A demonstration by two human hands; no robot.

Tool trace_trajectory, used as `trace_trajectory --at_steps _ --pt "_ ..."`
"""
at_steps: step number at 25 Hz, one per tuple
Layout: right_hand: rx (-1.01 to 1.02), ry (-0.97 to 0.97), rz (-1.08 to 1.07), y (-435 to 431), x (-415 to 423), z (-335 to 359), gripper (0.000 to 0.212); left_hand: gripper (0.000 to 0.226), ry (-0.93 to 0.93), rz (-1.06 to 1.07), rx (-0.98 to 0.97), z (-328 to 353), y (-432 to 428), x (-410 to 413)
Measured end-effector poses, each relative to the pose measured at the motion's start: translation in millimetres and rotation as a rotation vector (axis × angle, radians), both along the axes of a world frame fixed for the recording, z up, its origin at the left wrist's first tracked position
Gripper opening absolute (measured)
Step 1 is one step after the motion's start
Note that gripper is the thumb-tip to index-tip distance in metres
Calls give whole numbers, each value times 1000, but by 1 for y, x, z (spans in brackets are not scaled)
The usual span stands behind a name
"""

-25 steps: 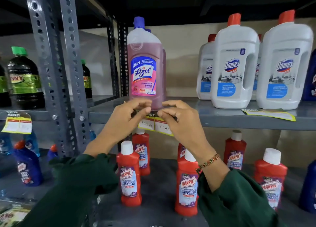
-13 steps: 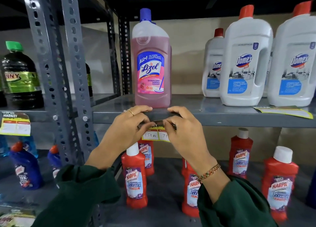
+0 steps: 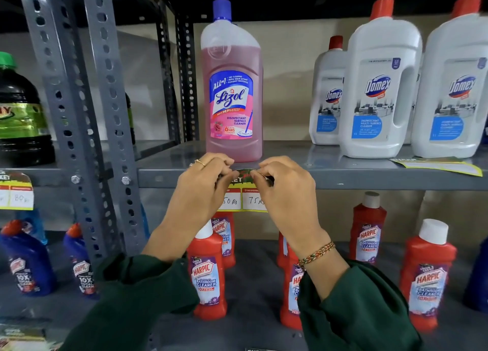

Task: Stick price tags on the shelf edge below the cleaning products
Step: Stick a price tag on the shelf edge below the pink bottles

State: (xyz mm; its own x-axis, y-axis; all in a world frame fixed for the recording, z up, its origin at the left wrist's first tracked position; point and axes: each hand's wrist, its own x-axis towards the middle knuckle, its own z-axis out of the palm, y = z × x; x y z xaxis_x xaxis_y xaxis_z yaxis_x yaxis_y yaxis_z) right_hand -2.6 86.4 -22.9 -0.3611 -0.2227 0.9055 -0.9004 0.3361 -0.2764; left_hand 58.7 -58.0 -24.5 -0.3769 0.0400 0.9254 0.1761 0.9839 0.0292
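Shelf edge (image 3: 343, 180): price tag (image 3: 247, 198) hanging face-out, long axis horizontal.

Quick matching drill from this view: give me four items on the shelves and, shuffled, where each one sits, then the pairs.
Items:
1. Lizol bottle
2. price tag
3. loose tag
4. red Harpic bottle

Places:
A. lying flat on the upper shelf in front of the Domex jugs
B. standing on the lower shelf
C. pinched by left hand and right hand at the shelf edge
D. standing on the upper shelf directly above the hands

Pairs: 1-D, 2-C, 3-A, 4-B
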Motion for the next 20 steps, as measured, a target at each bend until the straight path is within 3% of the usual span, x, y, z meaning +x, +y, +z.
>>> trace_trajectory --at_steps 2,5,7,13,20 --pt "-6 6 -42 -2 1 1 17 31 -3 26 18 -4 -3 -3" --pt "12 -54 -141 -2 -7 6 42 32 24 110 -32 -11 -3 -10" --pt "52 -28 -229 -3 -12 4 48 31 66 122 55 -11 2 -12" --pt "74 16 -175 3 -21 3 33 24 120 108 203 -11 5 -14" --pt "213 17 13 22 -24 12 9 27 53 -13 216 -7 3 -9"
